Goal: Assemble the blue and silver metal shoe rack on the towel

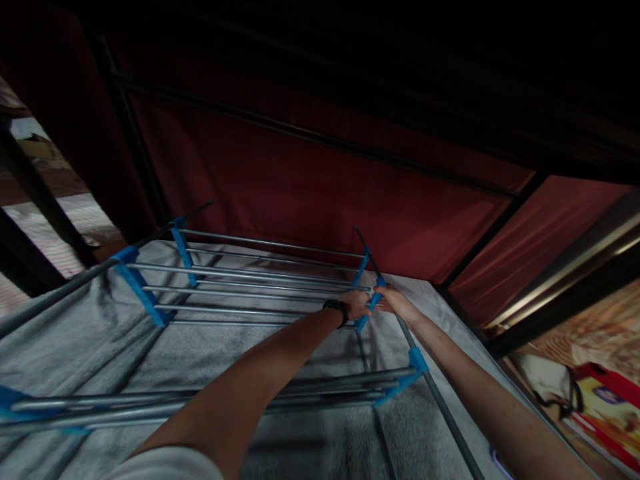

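A shoe rack of grey metal tubes point(250, 311) and blue plastic brackets lies on a grey blanket point(225, 353). My left hand point(356, 305), with a black watch at its wrist, closes around the tube ends beside a blue bracket point(366, 319) on the rack's right side. From the other side, my right hand point(393, 298) grips the same bracket where it meets a long side pole point(445, 407). Some fingertips are hidden behind the bracket. Closer to me, another row of tubes point(320, 395) runs into a second blue bracket point(417, 362).
Dark red cloth point(300, 187) hangs behind the rack, crossed by a dark metal bar point(320, 137). At right, beyond the blanket's edge, lie a red and yellow package point(607, 407) and a whitish bag point(543, 373). Another long pole point(60, 293) extends toward the left.
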{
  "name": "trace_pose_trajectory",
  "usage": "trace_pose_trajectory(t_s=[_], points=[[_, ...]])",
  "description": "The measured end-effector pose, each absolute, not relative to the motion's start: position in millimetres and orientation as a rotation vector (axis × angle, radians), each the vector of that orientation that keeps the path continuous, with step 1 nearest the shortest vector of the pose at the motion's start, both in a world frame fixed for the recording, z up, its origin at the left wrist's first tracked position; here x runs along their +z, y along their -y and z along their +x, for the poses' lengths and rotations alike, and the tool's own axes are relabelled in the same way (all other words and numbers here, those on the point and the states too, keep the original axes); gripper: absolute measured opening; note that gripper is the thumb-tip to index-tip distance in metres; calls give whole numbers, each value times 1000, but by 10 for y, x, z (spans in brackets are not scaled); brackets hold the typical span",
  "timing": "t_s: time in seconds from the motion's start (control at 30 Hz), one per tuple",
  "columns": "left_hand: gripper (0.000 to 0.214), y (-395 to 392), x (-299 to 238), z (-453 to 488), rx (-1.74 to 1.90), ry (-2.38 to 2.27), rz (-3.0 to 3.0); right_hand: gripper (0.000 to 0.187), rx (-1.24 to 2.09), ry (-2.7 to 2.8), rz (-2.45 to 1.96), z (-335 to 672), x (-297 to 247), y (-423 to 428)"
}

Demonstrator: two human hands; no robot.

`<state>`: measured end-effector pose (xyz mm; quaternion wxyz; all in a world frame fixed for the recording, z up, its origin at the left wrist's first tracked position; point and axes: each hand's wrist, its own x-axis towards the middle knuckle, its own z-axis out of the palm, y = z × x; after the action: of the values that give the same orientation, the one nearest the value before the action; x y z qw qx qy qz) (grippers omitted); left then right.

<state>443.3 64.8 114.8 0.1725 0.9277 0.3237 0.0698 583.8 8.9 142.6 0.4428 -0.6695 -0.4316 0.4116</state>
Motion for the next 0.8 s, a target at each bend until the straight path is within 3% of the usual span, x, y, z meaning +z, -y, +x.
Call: trace_pose_trajectory(t_s=[0.2,0.37,0.8], points=[[30,-334,1324,3938,305,-809,2848,42,806,1208,-1751,5858,1505,-64],[35,-480,1589,3597,527,-918,2965,31,653,1351,-1900,5905,1625,-135],[30,-695,1558,3761,358,-1045,2791,22,758,1257,-1843,5936,1498,-258]])
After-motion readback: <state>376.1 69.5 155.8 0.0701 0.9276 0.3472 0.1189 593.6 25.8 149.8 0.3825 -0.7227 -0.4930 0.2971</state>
